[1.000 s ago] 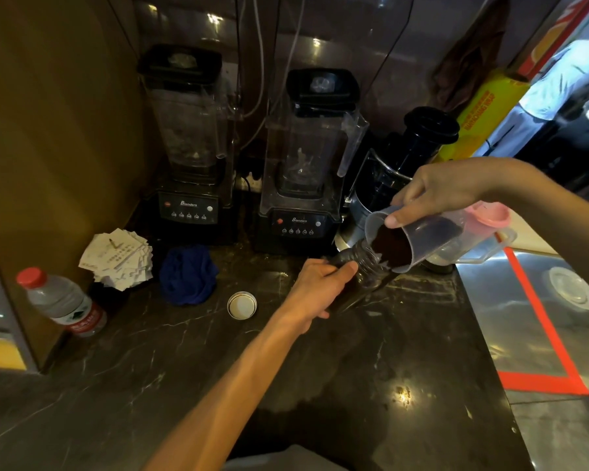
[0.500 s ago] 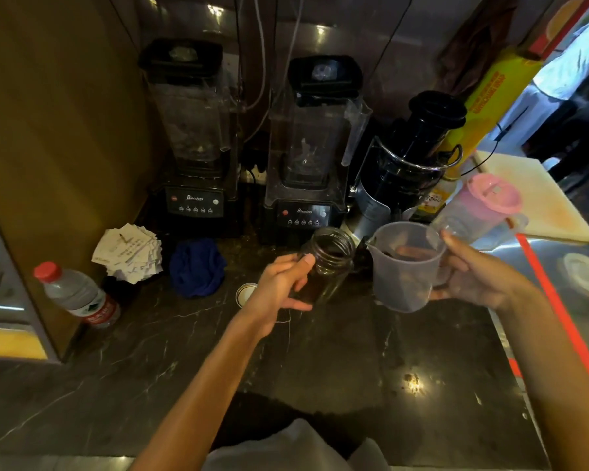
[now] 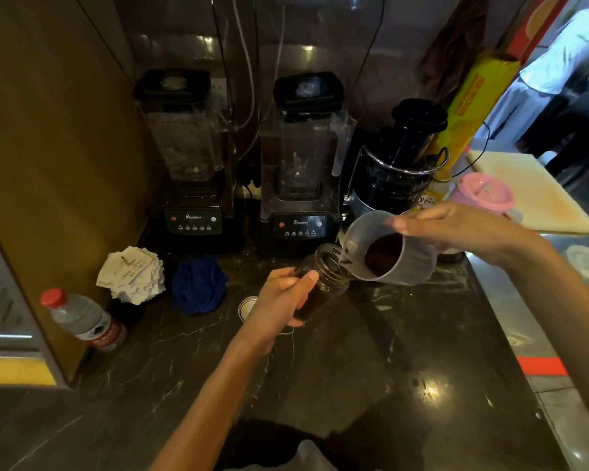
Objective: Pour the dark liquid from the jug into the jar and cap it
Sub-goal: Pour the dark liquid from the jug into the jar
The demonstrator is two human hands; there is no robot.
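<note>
My left hand (image 3: 281,300) grips a clear glass jar (image 3: 323,278) on the dark marble counter (image 3: 320,368); the jar leans toward the right and holds dark liquid in its lower part. My right hand (image 3: 456,229) holds a translucent plastic jug (image 3: 388,249) tilted to the left, its spout over the jar's open mouth. Dark liquid pools inside the jug near the spout. The jar's round metal cap (image 3: 247,305) lies flat on the counter just left of my left hand, partly hidden by it.
Two blenders (image 3: 194,154) (image 3: 303,164) and a black juicer (image 3: 398,161) line the back wall. A blue cloth (image 3: 199,283), a stack of paper slips (image 3: 131,275) and a water bottle (image 3: 82,321) sit at the left. A pink-lidded jug (image 3: 483,192) stands behind my right hand.
The jug, upright half a second ago, is tilted over the jar again with liquid at the spout. My left hand has kept hold of the jar.
</note>
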